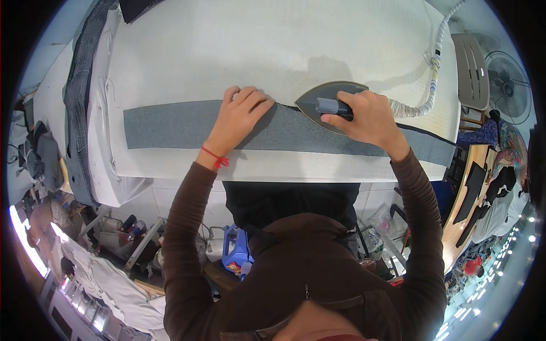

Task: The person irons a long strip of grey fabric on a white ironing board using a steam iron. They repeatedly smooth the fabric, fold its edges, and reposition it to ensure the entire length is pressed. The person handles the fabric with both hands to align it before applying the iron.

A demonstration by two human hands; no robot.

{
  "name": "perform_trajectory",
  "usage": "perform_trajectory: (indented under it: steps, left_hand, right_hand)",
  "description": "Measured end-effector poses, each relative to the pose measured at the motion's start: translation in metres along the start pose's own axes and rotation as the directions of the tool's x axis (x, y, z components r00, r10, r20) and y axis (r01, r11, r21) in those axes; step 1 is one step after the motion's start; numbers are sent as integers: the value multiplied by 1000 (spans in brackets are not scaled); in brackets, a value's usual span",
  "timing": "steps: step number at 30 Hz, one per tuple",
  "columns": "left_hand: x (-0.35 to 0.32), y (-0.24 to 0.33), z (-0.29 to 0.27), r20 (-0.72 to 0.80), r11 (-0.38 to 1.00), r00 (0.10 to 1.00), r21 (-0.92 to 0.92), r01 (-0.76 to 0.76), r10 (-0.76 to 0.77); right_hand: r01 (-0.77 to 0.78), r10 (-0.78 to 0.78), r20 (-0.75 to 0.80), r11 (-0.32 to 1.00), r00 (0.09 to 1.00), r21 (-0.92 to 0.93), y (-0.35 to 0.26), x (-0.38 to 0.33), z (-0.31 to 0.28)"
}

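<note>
A long grey fabric strip [170,126] lies across the white padded ironing table [273,45]. My left hand [239,113] presses flat on the strip near its middle, fingers spread; a red string is tied at that wrist. My right hand [367,116] grips the dark handle of a grey steam iron [318,99], which sits on the strip with its pointed nose toward my left hand. A white ribbed hose [429,85] runs from the iron up to the right.
Dark denim pieces [79,102] hang over the table's left edge. A fan [509,85] and a slatted chair [471,68] stand at the right. Below the table are a blue jug [236,256], clutter and white cloth. Dark cut pieces lie on a wooden bench [469,199] at the right.
</note>
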State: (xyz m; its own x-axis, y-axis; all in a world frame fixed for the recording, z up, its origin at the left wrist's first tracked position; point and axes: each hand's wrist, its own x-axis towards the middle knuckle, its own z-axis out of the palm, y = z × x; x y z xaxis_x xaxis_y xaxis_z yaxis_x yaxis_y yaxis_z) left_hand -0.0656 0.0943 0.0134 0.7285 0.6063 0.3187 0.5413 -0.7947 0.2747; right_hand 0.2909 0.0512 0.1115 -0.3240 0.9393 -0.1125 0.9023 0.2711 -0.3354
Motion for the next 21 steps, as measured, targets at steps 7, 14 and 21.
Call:
perform_trajectory:
  steps: [7, 14, 21]
  left_hand:
    - [5, -5, 3, -1, 993, 1000, -115, 21, -21]
    - [0, -2, 2, -36, 989, 992, -80, -127, 124]
    - [-4, -6, 2, -31, 976, 980, -90, -196, 194]
  right_hand:
    - [-26, 25, 23, 999, 999, 24, -3, 0, -2]
    - [-54, 51, 72, 998, 996, 37, -3, -1, -5]
    - [-35, 34, 48, 999, 998, 27, -5, 1, -4]
